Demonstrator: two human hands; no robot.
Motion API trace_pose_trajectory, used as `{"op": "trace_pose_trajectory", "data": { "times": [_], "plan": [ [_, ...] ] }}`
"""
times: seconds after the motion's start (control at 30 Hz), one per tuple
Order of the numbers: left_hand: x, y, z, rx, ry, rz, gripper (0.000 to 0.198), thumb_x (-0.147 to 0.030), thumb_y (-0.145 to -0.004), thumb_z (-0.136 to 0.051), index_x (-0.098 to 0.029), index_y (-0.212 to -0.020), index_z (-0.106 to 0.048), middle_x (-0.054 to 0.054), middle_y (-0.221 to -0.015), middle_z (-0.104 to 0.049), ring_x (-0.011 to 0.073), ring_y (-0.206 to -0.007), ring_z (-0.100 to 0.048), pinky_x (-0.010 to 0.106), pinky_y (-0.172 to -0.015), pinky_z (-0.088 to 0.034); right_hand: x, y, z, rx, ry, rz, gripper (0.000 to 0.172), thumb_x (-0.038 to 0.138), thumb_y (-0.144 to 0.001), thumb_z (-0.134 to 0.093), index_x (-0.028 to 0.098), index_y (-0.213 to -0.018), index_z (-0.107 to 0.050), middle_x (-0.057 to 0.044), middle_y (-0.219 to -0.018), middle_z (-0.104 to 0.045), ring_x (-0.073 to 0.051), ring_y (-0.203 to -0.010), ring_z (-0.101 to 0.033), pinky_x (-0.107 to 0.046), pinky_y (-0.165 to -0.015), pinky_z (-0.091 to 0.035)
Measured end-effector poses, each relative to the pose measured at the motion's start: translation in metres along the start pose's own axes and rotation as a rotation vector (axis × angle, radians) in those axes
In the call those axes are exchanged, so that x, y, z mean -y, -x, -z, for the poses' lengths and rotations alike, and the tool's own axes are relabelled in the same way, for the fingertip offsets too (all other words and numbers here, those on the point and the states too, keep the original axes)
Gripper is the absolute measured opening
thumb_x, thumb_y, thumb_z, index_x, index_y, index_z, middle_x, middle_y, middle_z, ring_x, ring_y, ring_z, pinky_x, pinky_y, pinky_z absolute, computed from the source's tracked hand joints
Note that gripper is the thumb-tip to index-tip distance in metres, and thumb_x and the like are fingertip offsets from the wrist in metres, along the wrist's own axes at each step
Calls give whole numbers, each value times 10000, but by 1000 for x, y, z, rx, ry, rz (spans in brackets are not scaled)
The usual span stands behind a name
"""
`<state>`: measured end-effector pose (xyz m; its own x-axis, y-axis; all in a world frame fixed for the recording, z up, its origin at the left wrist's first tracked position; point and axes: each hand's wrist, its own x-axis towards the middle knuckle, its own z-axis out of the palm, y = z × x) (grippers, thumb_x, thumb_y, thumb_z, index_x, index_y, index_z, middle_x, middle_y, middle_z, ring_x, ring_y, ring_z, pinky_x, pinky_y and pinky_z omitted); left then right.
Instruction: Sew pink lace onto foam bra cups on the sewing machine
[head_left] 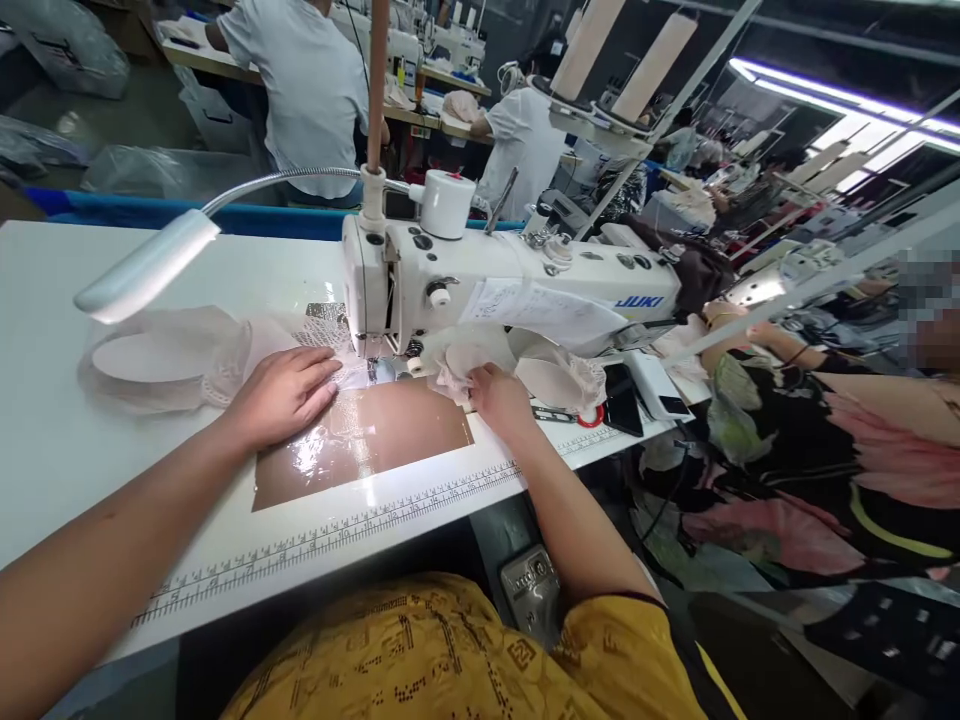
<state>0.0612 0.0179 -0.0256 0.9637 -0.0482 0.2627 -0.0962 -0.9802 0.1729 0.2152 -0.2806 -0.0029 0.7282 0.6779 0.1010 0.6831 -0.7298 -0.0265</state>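
A pale pink lace garment (255,345) with smooth oval pads lies across the bed of a white sewing machine (517,260), passing by its needle area. My left hand (289,395) rests flat on the lace just left of the presser foot (373,371), fingers stretched out. To the right of the needle, my right hand (499,398) pinches a gathered edge of the pale pink fabric (457,370) between thumb and fingers. Under the work is a shiny brown plate (375,430). The exact stitching point is partly hidden by the machine head.
A ruler tape (360,525) runs along the table's front edge. Right of my hand lie red-handled scissors (590,416), a dark phone (622,400) and a white device (656,385). A lamp (150,265) hangs at left. A co-worker in a floral garment (810,460) sits close at right.
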Motion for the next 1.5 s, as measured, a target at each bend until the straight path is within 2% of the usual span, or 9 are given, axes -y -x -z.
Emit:
{"op": "trace_pose_trajectory", "data": {
  "times": [0.17,0.3,0.43,0.63,0.8,0.97,1.17,1.3,1.5],
  "plan": [
    [0,1,1,-15,23,12,450,-423,-933,-379,-188,-1223,-631,124,-1349,-556,306,-1233,-520,469,-1030,-424,-14,-9,22,-137,-158,118,460,174,-905,-439,99,-1358,-455,-174,-1359,-514,-235,-1152,-560,-325,-885,-473],
    [-4,3,2,-30,31,27,431,-391,-931,-399,-170,-1209,-643,128,-1335,-566,299,-1218,-530,457,-1027,-428,-31,36,38,34,-119,161,319,197,-910,-454,151,-1175,-625,-106,-1111,-680,-256,-1008,-636,-366,-855,-487],
    [-7,4,3,-68,29,37,410,-351,-931,-411,-153,-1197,-651,134,-1311,-581,299,-1189,-548,462,-997,-448,-55,70,25,182,149,28,415,59,-817,-468,112,-1193,-634,-152,-1218,-634,-281,-1041,-628,-368,-826,-508],
    [-8,5,9,-80,112,138,357,-247,-911,-420,-115,-1103,-691,153,-1247,-623,303,-1146,-579,481,-990,-453,-81,59,6,81,188,169,455,40,-828,-415,125,-1210,-646,-152,-1224,-629,-283,-1093,-601,-396,-909,-509],
    [-33,30,33,156,383,-33,260,-199,-914,-473,-167,-997,-718,72,-1123,-694,183,-1077,-619,299,-971,-487,-100,46,0,-98,144,235,314,147,-850,-446,122,-1047,-689,-147,-1022,-679,-277,-922,-643,-369,-728,-534],
    [-65,58,59,378,670,-145,273,-258,-897,-574,-193,-1139,-683,87,-1248,-629,221,-1196,-546,336,-1018,-450,-103,55,-8,-225,93,356,387,126,-858,-421,145,-1175,-643,-106,-1068,-690,-238,-906,-656,-297,-630,-492],
    [-39,44,65,115,673,212,467,-389,-852,-608,-165,-1262,-605,106,-1356,-550,247,-1246,-506,372,-1062,-395,-87,65,-13,-364,157,171,366,213,-918,-437,128,-1232,-604,-117,-1032,-690,-242,-830,-656,-289,-550,-443],
    [-13,29,54,225,676,519,744,-436,-745,-683,-166,-1404,-466,120,-1372,-531,280,-1224,-521,382,-1012,-415,-86,75,-13,-555,74,175,344,311,-939,-464,82,-1144,-618,-168,-1025,-666,-298,-989,-617,-382,-788,-516],
    [2,28,37,188,996,583,590,-386,-678,-727,-131,-1199,-617,61,-969,-661,201,-879,-633,307,-789,-485,-92,99,-7,-254,47,437,300,329,-946,-453,138,-1090,-635,-131,-1018,-661,-249,-926,-626,-358,-786,-536]
  ]
}}
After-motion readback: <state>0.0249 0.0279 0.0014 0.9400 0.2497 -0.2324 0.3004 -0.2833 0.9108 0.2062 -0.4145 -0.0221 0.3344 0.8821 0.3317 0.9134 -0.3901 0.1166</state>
